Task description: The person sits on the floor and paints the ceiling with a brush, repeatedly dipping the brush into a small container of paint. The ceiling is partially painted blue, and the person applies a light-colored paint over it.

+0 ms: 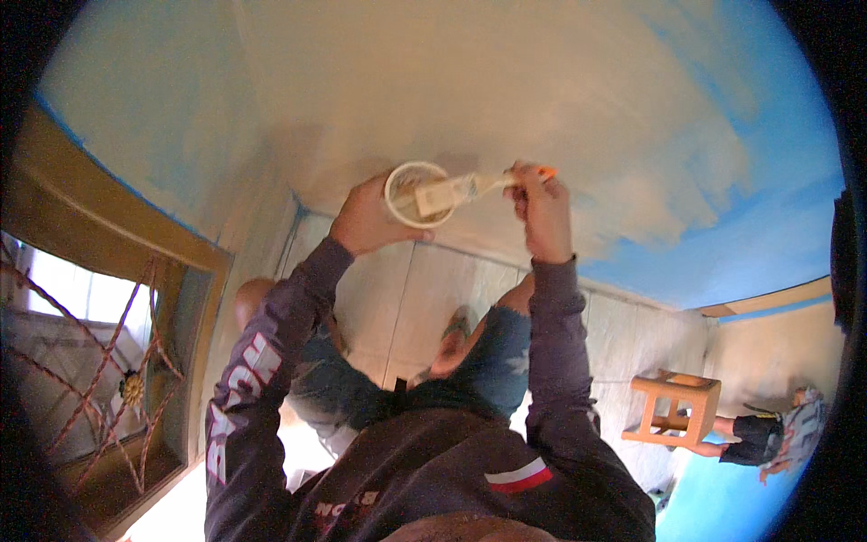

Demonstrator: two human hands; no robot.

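My left hand [364,219] is wrapped round a round, pale paint tub [392,191], with its open top toward me. A flat paintbrush [457,189] is pinched by its handle in my right hand [544,210]; an orange tip pokes out past the fingers. The pale bristles lie across the tub's mouth. Whether they touch the paint inside, I cannot tell. Just beyond both hands rises a wall [506,90], cream over most of its face, with blue showing toward the right in ragged brush marks.
At the left is a brown-framed window [209,271] with twisted metal bars [99,343]. Grey-white floor tiles [397,289] lie under my bare legs. An orange-brown plastic stool [686,388] stands at the right, close to another person [768,440].
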